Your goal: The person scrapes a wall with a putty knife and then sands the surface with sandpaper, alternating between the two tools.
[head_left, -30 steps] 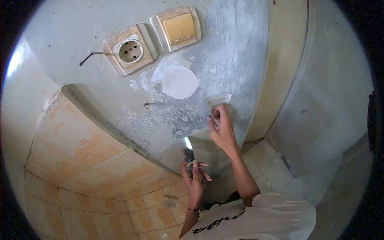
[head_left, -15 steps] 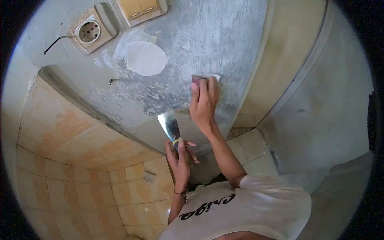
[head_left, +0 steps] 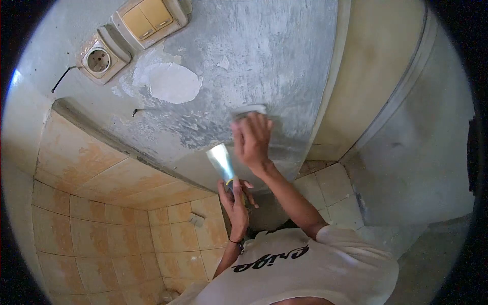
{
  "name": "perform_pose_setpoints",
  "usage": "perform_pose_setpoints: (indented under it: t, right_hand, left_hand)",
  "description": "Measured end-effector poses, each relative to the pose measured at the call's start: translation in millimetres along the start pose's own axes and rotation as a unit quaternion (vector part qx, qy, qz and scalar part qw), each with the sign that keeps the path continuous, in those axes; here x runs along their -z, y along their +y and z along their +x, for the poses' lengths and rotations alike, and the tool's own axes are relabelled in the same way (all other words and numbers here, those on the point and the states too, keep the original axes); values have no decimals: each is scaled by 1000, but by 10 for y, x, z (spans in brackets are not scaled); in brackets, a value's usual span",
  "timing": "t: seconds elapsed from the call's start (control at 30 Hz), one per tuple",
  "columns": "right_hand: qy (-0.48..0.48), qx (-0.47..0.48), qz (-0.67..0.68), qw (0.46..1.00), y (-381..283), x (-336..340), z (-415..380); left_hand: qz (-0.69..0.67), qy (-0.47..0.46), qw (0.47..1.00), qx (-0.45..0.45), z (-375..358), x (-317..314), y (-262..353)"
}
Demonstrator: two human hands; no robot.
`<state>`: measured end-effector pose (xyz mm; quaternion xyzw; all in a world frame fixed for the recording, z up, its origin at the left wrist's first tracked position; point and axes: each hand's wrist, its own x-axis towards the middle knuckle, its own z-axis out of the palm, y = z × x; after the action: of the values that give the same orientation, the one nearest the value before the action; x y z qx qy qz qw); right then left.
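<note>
My left hand is closed round the handle of a putty knife, its shiny blade pointing up toward the wall. My right hand, slightly blurred, presses a folded piece of sandpaper against the wall. Only the pale upper edge of the sandpaper shows clearly above my fingers. The grey wall surface is scratched and patchy round it. To the left of the sandpaper, a white filler patch covers a rounded area of the wall.
A socket and a double switch are mounted at the upper left. A bent metal hook sticks out below the patch. Orange-marked tiles line the lower left. A door frame stands at right.
My right hand has moved slightly down and left along the wall with the sandpaper. The putty knife has tilted a little in my left hand. The camera view has shifted.
</note>
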<state>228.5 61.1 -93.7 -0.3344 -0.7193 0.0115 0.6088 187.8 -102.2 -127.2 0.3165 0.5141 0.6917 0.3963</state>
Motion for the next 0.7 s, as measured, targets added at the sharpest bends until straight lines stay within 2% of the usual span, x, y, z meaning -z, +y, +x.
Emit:
perform_pose_setpoints:
  t: [0.1,0.17,0.2,0.27,0.3,0.33,0.4,0.43,0.53,0.57,0.6,0.7]
  right_hand:
    - [25,7,-24,999,-21,-133,-75]
    - [116,-114,-10,987,-172,-180,-46]
    - [115,-114,-8,987,-243,-243,-31]
    - [51,66,-17,996,-376,-359,-24]
    - [43,20,-18,999,-401,-316,-16]
    - [44,18,-17,999,-498,-372,-52]
    - [53,-54,-20,997,-681,-517,-75]
    - [10,7,-5,1000,-763,-595,-117]
    - [21,-30,5,999,-914,-623,-109]
    - [87,-61,14,994,-912,-654,-65]
    - [93,-64,13,993,-984,-668,-25]
    - [23,-78,21,996,-1170,-656,75]
  left_hand:
    - [-19,48,998,-24,-19,99,142]
    - [-24,80,996,-41,39,241,229]
    - [-18,86,994,-60,63,356,243]
    - [-10,92,993,-70,57,520,245]
    - [-17,105,992,-64,86,581,266]
    - [-26,116,991,-63,121,658,298]
    - [-11,102,993,-62,149,826,360]
    - [6,88,995,-51,120,911,373]
    - [-1,64,996,-63,164,1105,396]
    - [-5,62,996,-69,161,1172,368]
    - [0,57,996,-71,177,1210,386]
    - [-6,58,997,-55,165,1287,401]
